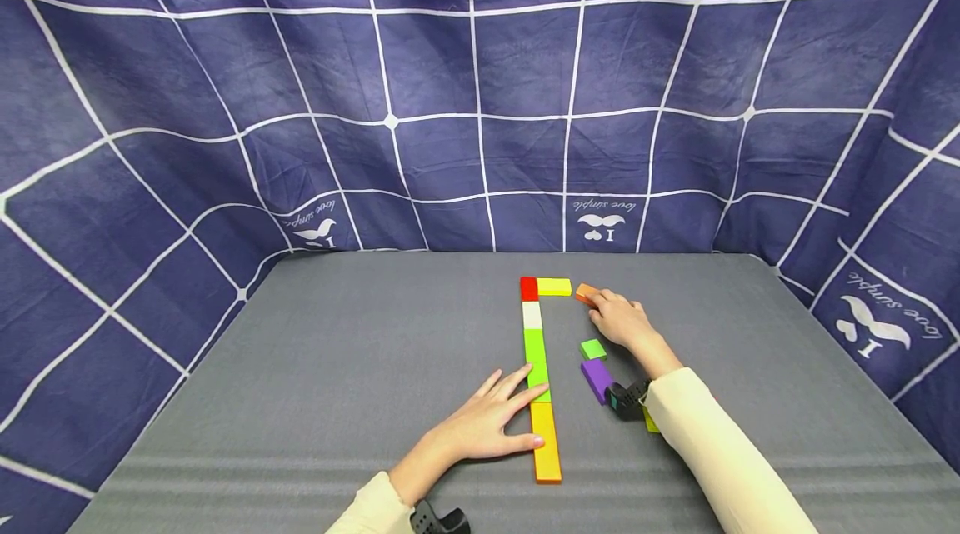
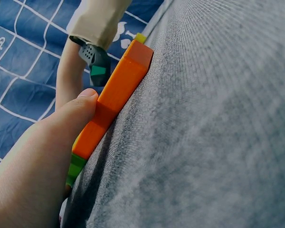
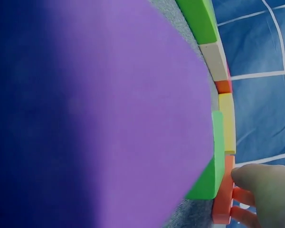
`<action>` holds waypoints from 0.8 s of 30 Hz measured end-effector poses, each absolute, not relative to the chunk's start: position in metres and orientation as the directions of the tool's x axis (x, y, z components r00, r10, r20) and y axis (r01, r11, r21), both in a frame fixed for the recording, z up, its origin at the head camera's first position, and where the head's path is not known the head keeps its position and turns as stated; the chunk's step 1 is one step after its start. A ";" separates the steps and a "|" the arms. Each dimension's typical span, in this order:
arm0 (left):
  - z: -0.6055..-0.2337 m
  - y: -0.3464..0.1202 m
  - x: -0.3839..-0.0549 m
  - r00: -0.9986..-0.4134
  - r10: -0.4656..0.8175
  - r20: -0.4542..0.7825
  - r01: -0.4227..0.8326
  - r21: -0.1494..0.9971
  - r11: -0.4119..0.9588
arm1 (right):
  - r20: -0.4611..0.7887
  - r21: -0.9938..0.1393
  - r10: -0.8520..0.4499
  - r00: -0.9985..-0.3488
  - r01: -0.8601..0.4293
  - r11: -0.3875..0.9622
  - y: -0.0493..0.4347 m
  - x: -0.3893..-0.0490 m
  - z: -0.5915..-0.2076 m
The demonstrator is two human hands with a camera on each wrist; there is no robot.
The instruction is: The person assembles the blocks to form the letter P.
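Note:
A column of blocks runs away from me: a long orange-yellow block (image 1: 547, 446) nearest, then green blocks (image 1: 535, 344), a white block (image 1: 532, 315) and a red block (image 1: 528, 288). Beside the red one lies a yellow block (image 1: 555, 287), extending right. My left hand (image 1: 483, 426) is spread along the column's left side, its thumb on the orange-yellow block and fingertips touching the green. With thumb and fingers, my right hand (image 1: 621, 321) pinches an orange block (image 3: 223, 202) on the table, just right of the yellow one.
A small green block (image 1: 592, 349) and a purple block (image 1: 597, 380) lie between the column and my right forearm. Another yellow block (image 1: 651, 421) is partly hidden under that forearm. A blue gridded curtain (image 1: 525, 151) hangs behind the grey table (image 1: 337, 351).

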State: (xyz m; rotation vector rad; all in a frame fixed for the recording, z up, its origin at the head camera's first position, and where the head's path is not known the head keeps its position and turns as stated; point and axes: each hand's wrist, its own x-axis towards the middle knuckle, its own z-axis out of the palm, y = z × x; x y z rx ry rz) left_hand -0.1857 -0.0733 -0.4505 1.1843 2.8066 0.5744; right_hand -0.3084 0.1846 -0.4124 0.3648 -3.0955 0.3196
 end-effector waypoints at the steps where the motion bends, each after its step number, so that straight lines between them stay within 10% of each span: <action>1: -0.451 -0.073 -0.186 -0.708 0.699 0.103 0.683 0.354 0.639 | 0.030 -0.202 -0.233 -0.972 -0.234 0.951 0.184 -0.309 -0.412; 24: -0.450 -0.073 -0.185 -0.714 0.695 0.082 0.670 0.368 0.645 | 0.087 -0.343 -0.238 -0.967 -0.254 0.904 0.185 -0.282 -0.393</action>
